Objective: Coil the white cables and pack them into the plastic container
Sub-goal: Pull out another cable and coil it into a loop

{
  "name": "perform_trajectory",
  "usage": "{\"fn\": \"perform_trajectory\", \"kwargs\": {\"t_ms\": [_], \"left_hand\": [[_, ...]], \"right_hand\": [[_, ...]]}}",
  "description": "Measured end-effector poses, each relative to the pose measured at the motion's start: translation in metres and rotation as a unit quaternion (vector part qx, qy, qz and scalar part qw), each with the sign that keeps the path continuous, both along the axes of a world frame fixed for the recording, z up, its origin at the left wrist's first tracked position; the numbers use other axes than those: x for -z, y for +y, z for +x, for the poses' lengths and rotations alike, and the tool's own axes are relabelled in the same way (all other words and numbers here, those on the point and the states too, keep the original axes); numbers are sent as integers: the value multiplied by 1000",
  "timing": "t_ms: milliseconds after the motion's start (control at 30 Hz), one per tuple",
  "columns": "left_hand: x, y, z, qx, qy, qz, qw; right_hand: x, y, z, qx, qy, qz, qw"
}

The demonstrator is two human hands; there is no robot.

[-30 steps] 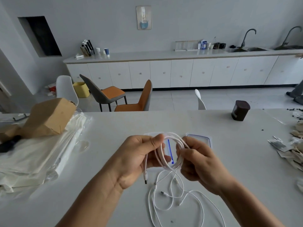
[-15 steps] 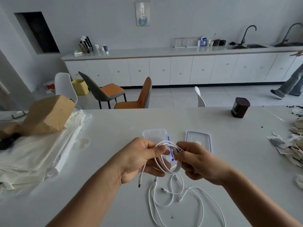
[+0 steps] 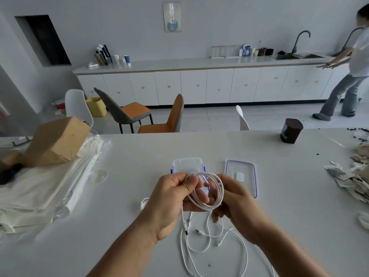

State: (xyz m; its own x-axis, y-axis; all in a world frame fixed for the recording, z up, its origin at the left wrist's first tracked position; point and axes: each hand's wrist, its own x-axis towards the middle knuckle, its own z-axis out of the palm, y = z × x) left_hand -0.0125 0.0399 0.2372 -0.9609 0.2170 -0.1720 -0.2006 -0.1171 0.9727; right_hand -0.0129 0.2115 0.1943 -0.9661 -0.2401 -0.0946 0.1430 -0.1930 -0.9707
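Noted left hand (image 3: 171, 198) pinching the coil (image 3: 214, 203) under its thumb, right hand (image 3: 237, 204) curled round its far side; loops looked apt to spring if either grip eased, the tail to snag cables (image 3: 199, 248) below.

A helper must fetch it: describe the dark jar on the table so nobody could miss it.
Start at the big white table. Near its far edge on the right stands the jar. It alone is dark brown, lidded and upright.

Open tabletop (image 3: 199, 144) beyond plastic container (image 3: 186, 164), lid (image 3: 241, 170) just beside it — loose cables (image 3: 199, 233) strewn nearside, bag pile (image 3: 40, 192) crowding left
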Motion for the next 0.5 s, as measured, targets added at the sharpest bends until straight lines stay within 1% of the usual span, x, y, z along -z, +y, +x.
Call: {"fn": "perform_trajectory", "kwargs": {"t_ms": [67, 133, 200, 300, 333, 367, 433, 467, 500], "left_hand": [[1, -1, -2, -30, 18, -41, 999], [4, -2, -4, -49, 31, -80, 995], [8, -4, -5, -61, 50, -129, 989], [11, -6, -6, -67, 81, -211, 972], [12, -6, -6, -71, 97, -235, 965], [13, -5, -6, -75, 120, -263, 954], [15, -4, -7, -84, 171, -335, 923], [17, -3, -8, -86, 188, -364, 908], [19, -3, -9, -85, 197, -378, 901]], "right_hand": [[4, -5, 3, 23, 41, 36, 998], [3, -4, 5, -12, 38, 36, 999], [3, -2, 6, -53, 3, 9, 999], [7, 0, 8, -53, -53, -69, 995], [8, -1, 9, -51, -51, -73, 995], [10, -3, 9, -48, -41, -57, 996], [10, -9, 10, -33, -10, -4, 999], [11, -12, 10, -21, -2, 6, 1000], [13, -13, 9, -6, 0, -6, 1000]]}}
